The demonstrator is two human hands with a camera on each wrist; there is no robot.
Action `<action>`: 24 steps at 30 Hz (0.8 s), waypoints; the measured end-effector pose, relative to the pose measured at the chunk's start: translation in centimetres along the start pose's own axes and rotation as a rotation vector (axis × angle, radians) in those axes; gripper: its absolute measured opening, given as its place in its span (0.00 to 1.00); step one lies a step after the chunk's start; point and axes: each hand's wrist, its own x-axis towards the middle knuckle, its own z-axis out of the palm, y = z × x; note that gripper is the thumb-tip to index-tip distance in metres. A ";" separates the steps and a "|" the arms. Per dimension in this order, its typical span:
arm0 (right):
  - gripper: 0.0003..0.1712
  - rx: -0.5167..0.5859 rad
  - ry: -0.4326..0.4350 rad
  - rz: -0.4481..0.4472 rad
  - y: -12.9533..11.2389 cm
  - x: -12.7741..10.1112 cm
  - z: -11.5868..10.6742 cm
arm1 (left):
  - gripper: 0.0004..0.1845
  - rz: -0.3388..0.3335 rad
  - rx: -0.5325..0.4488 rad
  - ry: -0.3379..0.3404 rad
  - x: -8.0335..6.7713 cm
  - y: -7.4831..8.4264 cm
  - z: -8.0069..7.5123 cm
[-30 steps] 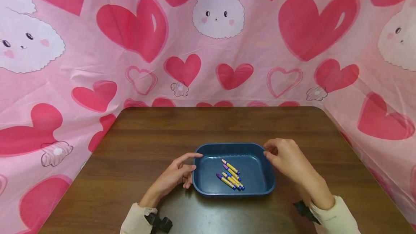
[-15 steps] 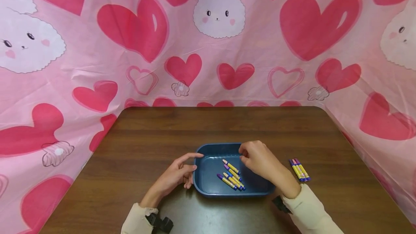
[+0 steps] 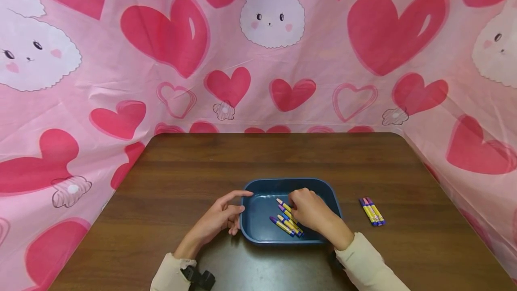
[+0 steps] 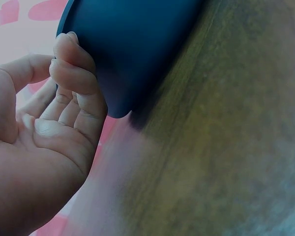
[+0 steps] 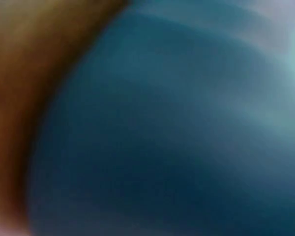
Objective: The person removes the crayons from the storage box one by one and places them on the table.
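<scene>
We are bracing the dark blue plastic tray (image 3: pixel 258 232) with our relaxed left hand (image 3: pixel 220 217) while our right hand (image 3: pixel 308 210) is lowering curled fingers onto the purple-and-yellow wax crayons (image 3: pixel 287 219); whether it grips one, we cannot tell.

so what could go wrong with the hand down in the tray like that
The right hand reaches among loose crayons lying close together, so it may nudge the others. The left hand only touches the blue tray at its side, so the tray could slide. The wrist might bump the tray's near rim.

Cream sleeves (image 3: pixel 365 262) — black wrist straps (image 3: pixel 198 276), probably camera mounts.
</scene>
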 end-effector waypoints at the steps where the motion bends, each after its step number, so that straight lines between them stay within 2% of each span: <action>1: 0.03 0.013 -0.011 0.007 0.1 0.0 0.1 | 0.26 0.000 0.000 -0.001 0.0 0.0 0.0; 7: 0.02 0.063 -0.035 0.027 0.2 0.0 0.5 | 0.26 -0.007 0.004 0.007 0.0 0.0 0.1; 15: 0.03 0.080 -0.060 0.018 0.4 0.0 0.5 | 0.26 -0.018 0.003 0.008 0.0 0.0 0.1; 24: 0.04 0.033 0.003 0.039 0.3 -1.0 -1.3 | 0.24 -0.017 0.005 0.009 0.1 0.0 0.0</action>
